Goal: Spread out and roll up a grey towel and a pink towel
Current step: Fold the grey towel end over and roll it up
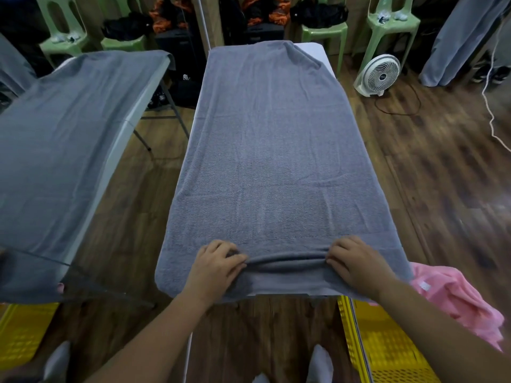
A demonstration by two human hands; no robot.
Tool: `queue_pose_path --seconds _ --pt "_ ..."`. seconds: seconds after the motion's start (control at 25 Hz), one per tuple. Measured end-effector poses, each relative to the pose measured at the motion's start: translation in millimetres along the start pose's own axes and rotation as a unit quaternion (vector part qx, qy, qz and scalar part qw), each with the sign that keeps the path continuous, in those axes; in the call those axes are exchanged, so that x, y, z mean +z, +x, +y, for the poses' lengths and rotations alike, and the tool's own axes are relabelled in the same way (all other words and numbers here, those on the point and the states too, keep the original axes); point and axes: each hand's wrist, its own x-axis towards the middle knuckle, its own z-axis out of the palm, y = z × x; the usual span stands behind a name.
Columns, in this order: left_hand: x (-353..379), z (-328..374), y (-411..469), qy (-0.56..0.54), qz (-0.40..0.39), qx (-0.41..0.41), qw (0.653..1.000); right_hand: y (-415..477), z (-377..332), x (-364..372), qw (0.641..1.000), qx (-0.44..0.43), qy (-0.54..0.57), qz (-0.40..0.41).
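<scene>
A grey towel (pixel 273 150) lies spread lengthwise over a narrow white table (pixel 322 55), its near end hanging over the table's front edge. Near that end a raised fold runs across the towel between my hands. My left hand (pixel 214 265) grips the fold's left end with curled fingers. My right hand (pixel 356 262) grips its right end the same way. A crumpled pink towel (pixel 456 297) lies at the right, over a yellow crate, partly behind my right forearm.
A second table covered with grey cloth (pixel 69 128) stands to the left. Yellow crates (pixel 387 349) sit on the wooden floor at both lower corners. A white fan (pixel 380 74), green chairs (pixel 392 26) and a white cord are at the back right.
</scene>
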Motion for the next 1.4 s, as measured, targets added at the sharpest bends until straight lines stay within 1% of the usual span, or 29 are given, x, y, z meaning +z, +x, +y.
queue_pose_path --seconds 0.08,0.16,0.28,0.36,0.44,0.48,0.56,0.64,0.72,0.8,0.84,0.88,0.92,1.0,1.04,1.12,1.2,1.24,1.32,1.36,1.4 --pt "-5 -2 22 0.007 -0.002 -0.039 0.999 16 5 1 0.999 0.037 -0.010 -0.018" --pt "-5 2 35 -0.008 -0.019 -0.062 0.998 24 2 6 0.998 0.042 -0.010 -0.042" --pt "-4 11 32 -0.063 -0.038 -0.043 0.996 15 -5 8 0.999 -0.006 0.007 -0.034" --pt "-6 12 20 -0.070 -0.059 -0.032 0.995 0 -7 1 0.998 -0.026 0.025 -0.048" --pt "-9 9 0 -0.042 -0.105 -0.015 0.993 -24 -4 -3 0.995 -0.051 -0.018 -0.087" --pt "-11 6 -11 -0.013 -0.128 -0.005 0.992 -36 0 -3 0.992 -0.063 -0.048 -0.096" --pt "-16 0 -31 0.036 -0.157 0.003 0.987 -56 11 -4 0.990 -0.059 -0.080 -0.104" --pt "-18 -8 -44 0.038 -0.156 0.005 0.987 -66 21 -6 0.992 -0.051 -0.069 -0.092" --pt "-20 -16 -51 0.006 -0.138 0.022 0.990 -67 29 -13 0.995 -0.050 -0.051 -0.069" --pt "-28 -29 -51 -0.019 -0.114 0.037 0.993 -60 36 -27 0.998 -0.012 -0.027 -0.061" --pt "-35 -38 -48 -0.015 -0.111 0.033 0.993 -51 41 -39 0.997 0.027 -0.021 -0.068" --pt "-44 -47 -42 0.003 -0.117 0.017 0.993 -41 47 -51 0.993 0.075 -0.023 -0.087" --pt "-54 -57 -33 0.025 -0.134 -0.015 0.991 -31 58 -61 0.985 0.122 -0.037 -0.118" --pt "-75 -78 -12 0.073 -0.177 -0.087 0.978 -10 84 -79 0.967 0.181 -0.055 -0.171" --pt "-82 -89 -2 0.089 -0.208 -0.109 0.968 0 98 -85 0.960 0.201 -0.047 -0.187" --pt "-90 -108 15 0.090 -0.259 -0.149 0.950 16 130 -89 0.944 0.231 -0.043 -0.232" --pt "-90 -122 24 0.052 -0.269 -0.208 0.939 23 161 -85 0.911 0.280 -0.059 -0.297" --pt "-89 -127 26 0.034 -0.273 -0.236 0.932 22 174 -79 0.900 0.302 -0.059 -0.308" --pt "-86 -135 25 0.008 -0.294 -0.274 0.916 19 190 -74 0.891 0.334 -0.017 -0.308" --pt "-86 -139 24 0.003 -0.292 -0.290 0.911 20 193 -75 0.887 0.343 0.002 -0.308" --pt "-87 -143 23 0.005 -0.278 -0.303 0.912 22 190 -77 0.893 0.337 0.009 -0.298"
